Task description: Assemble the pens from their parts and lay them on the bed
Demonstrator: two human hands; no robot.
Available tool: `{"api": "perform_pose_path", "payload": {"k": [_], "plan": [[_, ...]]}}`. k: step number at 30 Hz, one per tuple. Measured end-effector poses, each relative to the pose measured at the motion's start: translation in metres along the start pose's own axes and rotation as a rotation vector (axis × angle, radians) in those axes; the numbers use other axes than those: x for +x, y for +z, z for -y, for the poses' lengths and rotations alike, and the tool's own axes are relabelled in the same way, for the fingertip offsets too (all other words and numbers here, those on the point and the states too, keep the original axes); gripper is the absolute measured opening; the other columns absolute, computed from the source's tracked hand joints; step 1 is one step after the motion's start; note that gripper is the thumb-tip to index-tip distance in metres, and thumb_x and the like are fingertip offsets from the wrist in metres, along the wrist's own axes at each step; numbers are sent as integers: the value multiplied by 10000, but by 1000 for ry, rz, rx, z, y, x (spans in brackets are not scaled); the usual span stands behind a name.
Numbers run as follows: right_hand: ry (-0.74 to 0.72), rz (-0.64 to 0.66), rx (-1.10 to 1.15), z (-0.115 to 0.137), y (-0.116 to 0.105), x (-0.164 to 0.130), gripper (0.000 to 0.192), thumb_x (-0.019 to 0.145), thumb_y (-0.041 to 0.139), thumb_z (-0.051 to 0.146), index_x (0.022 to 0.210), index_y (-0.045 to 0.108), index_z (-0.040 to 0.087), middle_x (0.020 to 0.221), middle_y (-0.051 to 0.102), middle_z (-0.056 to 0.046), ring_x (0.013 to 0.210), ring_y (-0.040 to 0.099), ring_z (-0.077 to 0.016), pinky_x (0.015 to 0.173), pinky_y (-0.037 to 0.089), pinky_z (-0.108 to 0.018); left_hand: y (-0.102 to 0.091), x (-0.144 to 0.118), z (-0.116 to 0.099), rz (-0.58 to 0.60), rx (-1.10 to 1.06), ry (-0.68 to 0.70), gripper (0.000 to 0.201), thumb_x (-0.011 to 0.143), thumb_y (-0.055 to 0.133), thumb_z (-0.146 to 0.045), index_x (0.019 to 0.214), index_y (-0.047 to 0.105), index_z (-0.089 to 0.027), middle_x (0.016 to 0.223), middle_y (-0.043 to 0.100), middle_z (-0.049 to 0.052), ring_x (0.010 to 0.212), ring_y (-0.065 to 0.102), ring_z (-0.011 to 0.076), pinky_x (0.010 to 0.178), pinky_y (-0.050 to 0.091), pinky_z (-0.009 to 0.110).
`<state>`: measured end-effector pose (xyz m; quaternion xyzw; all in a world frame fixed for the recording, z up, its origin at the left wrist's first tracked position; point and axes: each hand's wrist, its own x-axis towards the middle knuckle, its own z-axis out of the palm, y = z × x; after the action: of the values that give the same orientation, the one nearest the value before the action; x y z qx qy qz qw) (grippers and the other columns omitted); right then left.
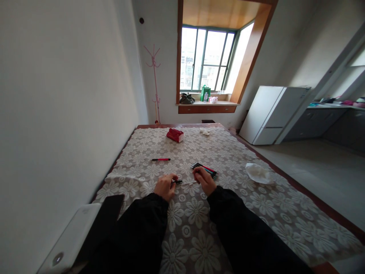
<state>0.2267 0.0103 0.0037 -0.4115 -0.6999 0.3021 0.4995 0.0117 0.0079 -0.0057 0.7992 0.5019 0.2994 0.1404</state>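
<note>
White floral tablecloth (pixel 199 213), red pen (pixel 161 159)

Pen ends (pixel 185 183) hidden inside both hands, grip too small to tell.

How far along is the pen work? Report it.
Looks done: a bundle of pens lies gathered by the right hand. In hand: both hands hold one pen between them, the left hand at its dark end. Left: a red pen lies apart on the flowered cloth, untouched.
</note>
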Motion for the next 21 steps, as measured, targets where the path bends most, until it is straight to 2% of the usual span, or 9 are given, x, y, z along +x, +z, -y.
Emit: {"api": "perform_pose_path", "payload": {"k": [3,5,8,13,16,21], "plan": [[4,8,146,4,1,1,208,897,415,318,893,579,189,761,570,-28,641,536,-146,528,428,-248,1,0,2,-24,11,-18,235,776,523,-88,944,613,-226,908,662,22,862,588,178,797,427,295],[-23,3,116,7,0,1,204,881,481,326,916,633,193,873,573,-49,735,556,-163,581,461,-264,1,0,2,-26,23,-25,232,778,525,-86,941,614,-225,904,662,22,865,587,180,795,425,296],[-68,31,55,9,1,-1,170,859,542,294,939,662,204,883,564,-44,787,566,-173,652,480,-285,0,0,1,-28,43,-25,233,775,532,-83,937,617,-227,897,664,20,873,584,185,797,420,299],[-134,96,-63,-1,11,-6,190,833,549,202,1020,580,212,820,589,-20,735,571,-161,648,471,-288,-3,0,-2,-44,62,-33,242,774,536,-87,944,622,-236,907,668,15,895,582,187,806,416,303],[-146,73,-77,-7,16,-9,267,804,567,173,1058,494,217,834,585,-13,687,559,-145,608,466,-272,-4,0,-3,-41,64,-39,239,777,538,-100,955,625,-234,909,668,19,902,584,188,806,417,301],[-171,94,-129,-7,15,-9,190,801,585,171,958,488,214,814,581,-10,666,546,-138,610,460,-272,-5,0,-5,-8,88,-62,237,782,538,-115,956,643,-236,913,674,24,919,584,195,831,409,315]]}}
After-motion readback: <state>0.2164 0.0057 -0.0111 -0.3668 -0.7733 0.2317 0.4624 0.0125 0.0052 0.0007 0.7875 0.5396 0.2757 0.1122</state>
